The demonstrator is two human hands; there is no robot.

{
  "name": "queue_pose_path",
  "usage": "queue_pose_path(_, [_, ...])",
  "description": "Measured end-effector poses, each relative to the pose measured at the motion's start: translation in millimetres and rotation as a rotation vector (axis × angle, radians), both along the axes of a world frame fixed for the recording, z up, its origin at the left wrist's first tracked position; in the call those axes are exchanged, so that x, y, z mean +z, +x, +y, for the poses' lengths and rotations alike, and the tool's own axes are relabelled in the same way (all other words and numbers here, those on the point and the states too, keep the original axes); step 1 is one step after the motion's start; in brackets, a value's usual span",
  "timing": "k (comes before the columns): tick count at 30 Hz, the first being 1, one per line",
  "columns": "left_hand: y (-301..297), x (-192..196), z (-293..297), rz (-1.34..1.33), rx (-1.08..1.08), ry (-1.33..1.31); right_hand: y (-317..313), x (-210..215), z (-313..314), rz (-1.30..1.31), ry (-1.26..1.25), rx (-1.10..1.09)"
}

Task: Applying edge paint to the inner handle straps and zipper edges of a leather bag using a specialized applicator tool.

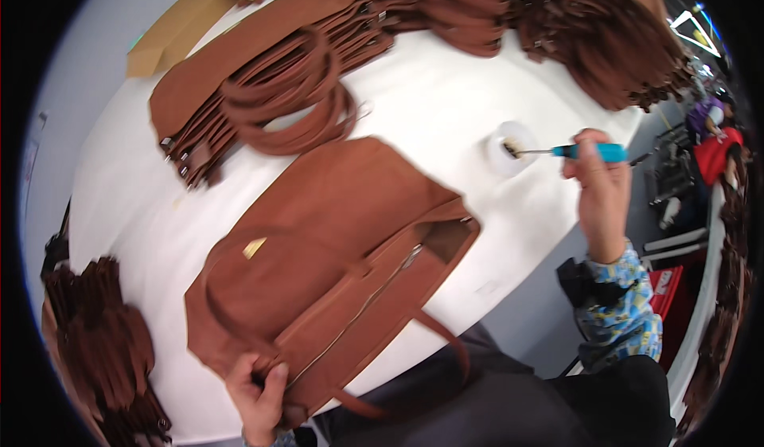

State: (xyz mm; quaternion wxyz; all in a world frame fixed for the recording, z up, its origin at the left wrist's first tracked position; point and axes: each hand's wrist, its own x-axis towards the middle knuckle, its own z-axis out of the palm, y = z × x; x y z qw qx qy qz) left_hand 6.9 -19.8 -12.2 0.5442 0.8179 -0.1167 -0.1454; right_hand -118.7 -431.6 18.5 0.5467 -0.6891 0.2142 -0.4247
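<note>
A brown handbag (318,184) lies on the white table in front of me, its zipped opening toward my body and a small gold plate on its side. My left hand (259,391) pinches the bag's near left corner between thumb and fingers. In my right hand (602,188) is a screwdriver (597,152) with a turquoise handle, held level. Its thin shaft reaches into a small white cup (508,148) right of the bag. Small dark bits sit in the cup, too small to name. One bag strap (450,335) hangs over the table's near edge.
Stacked brown bag pieces (263,41) with looped straps lie at the far left, beside a tan cardboard sheet (179,33). More brown piles (597,33) line the far edge, and another bundle (103,335) lies at the left. A person in red (716,156) is at the far right.
</note>
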Motion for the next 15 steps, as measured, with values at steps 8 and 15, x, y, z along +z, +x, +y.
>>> queue_pose_path(8, [-2.1,7.5,0.1,0.064,-0.051,0.041,0.8,-0.6,-1.6,0.055,-0.016,-0.045])
queue_pose_path(15, [-2.3,8.0,0.7,0.003,-0.073,0.086,4.1,-13.1,-12.5,0.131,-0.168,-0.088])
